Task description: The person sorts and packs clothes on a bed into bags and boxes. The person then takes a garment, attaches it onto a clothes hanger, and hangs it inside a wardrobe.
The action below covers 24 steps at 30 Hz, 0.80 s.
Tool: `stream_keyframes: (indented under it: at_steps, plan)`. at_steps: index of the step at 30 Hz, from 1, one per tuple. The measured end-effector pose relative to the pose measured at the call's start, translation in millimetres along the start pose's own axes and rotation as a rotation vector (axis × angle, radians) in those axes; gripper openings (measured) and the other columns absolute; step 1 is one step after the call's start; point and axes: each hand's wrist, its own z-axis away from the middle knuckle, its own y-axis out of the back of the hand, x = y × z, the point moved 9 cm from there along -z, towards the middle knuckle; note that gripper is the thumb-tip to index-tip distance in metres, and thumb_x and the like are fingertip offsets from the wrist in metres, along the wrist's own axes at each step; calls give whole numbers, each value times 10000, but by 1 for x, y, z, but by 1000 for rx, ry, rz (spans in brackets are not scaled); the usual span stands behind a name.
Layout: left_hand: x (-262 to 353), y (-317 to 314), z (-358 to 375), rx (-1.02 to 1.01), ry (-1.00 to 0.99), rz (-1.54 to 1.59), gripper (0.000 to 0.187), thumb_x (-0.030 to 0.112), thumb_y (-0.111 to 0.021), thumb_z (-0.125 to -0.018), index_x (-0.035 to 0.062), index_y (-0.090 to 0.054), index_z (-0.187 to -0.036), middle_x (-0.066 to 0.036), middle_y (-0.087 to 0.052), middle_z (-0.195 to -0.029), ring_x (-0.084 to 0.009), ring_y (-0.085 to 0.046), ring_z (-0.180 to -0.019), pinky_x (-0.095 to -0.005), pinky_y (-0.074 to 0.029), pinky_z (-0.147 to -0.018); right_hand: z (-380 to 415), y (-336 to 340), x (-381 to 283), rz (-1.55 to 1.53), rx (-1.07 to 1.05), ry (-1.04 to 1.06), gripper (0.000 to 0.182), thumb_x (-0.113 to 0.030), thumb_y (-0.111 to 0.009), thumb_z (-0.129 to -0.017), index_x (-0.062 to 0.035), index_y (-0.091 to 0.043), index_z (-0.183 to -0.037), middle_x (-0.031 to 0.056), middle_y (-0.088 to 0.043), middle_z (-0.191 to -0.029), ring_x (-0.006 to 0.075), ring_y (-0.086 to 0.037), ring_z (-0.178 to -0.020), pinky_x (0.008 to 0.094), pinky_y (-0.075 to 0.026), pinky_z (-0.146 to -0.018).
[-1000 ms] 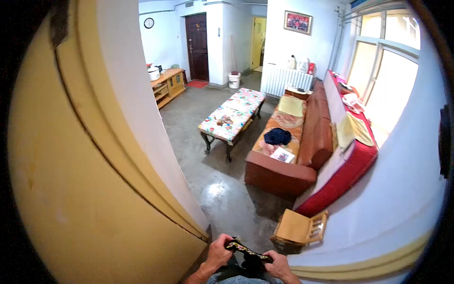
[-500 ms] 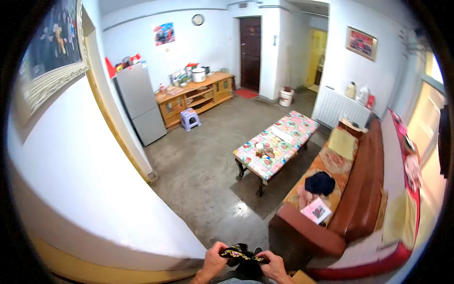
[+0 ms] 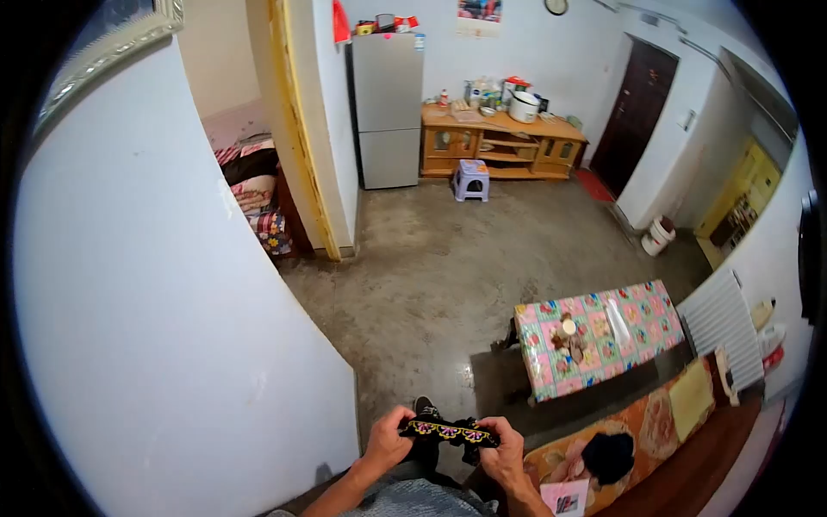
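A black band embroidered with yellow, pink and white flowers (image 3: 448,430) is stretched level in front of my body, with more dark fabric bunched beneath its right part. My left hand (image 3: 388,443) pinches its left end between thumb and fingers. At the other end, my right hand (image 3: 504,450) has its fingers closed on the band. Below it, one dark shoe (image 3: 424,407) shows on the floor.
A white wall (image 3: 215,345) runs close along my left. To the right are a low table with a flowered cloth (image 3: 551,379) and a sofa (image 3: 668,448) with clothes on it. Farther off stand a purple stool (image 3: 471,181), a wooden cabinet (image 3: 448,142) and a grey fridge (image 3: 388,112).
My view has swung left, so the room appears shifted right and a doorway with bedding shows. The band is now held straighter and its embroidered face shows more fully.
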Motion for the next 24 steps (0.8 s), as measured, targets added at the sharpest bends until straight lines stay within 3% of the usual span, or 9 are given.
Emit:
stream_keyframes:
  at_steps: [7,8,9,12,14,21,22,24]
  plan:
    - [0,1,-156,36,93,121,291,-16,-629,-788,2,-574,-1074,-201,-665,-948,-370,-658,-890,-393,-510,-776,-153,-10,-37,121,-45,9,265,49,-670,-793,20,-621,-1053,117,-708,-889,159,-678,-800,305,-539,-738]
    - [4,6,-178,39,74,102,306,-15,-625,-788,0,-569,-1089,-208,-662,-953,-378,-657,-896,-396,-510,-780,-176,-13,-49,154,-58,114,236,48,-682,-815,16,-629,-1042,126,-711,-896,156,-678,-802,313,-540,-735]
    - [6,10,-190,38,64,82,321,-13,-621,-789,-3,-564,-1105,-214,-659,-958,-386,-655,-902,-399,-510,-784,-201,-20,-32,72,-89,-3,192,11,-696,-856,14,-631,-1037,125,-711,-881,149,-675,-785,314,-540,-727]
    - [-6,34,-234,77,69,57,332,-10,-596,-789,1,-556,-1119,-233,-649,-957,-426,-644,-917,-406,-510,-787,-266,-41,-41,66,-128,90,157,-26,-693,-886,11,-635,-1027,101,-704,-831,126,-658,-758,294,-528,-701]
    - [-10,52,-259,133,100,43,316,2,-586,-801,10,-560,-1116,-250,-639,-939,-464,-629,-914,-417,-512,-761,-312,-65,-42,52,-197,91,153,-29,-696,-886,9,-638,-1023,96,-703,-828,121,-652,-754,293,-525,-694]
    - [-41,119,-361,333,168,36,287,19,-596,-825,22,-568,-1111,-259,-640,-913,-474,-632,-888,-436,-511,-736,-464,-163,-64,-6,-481,124,181,-8,-694,-876,1,-649,-1051,68,-701,-844,111,-635,-745,291,-517,-690]
    - [-50,129,-378,343,276,10,278,18,-608,-827,17,-569,-1103,-260,-645,-914,-471,-639,-904,-435,-513,-739,-488,-180,-70,-30,-538,160,192,5,-697,-872,-1,-646,-1057,66,-701,-847,110,-635,-744,288,-516,-686]
    - [-50,152,-408,459,284,-28,288,19,-619,-823,19,-572,-1107,-256,-648,-912,-465,-644,-907,-432,-515,-741,-529,-211,-84,-72,-653,178,220,45,-699,-860,-8,-639,-1065,56,-705,-875,107,-643,-781,280,-517,-694]
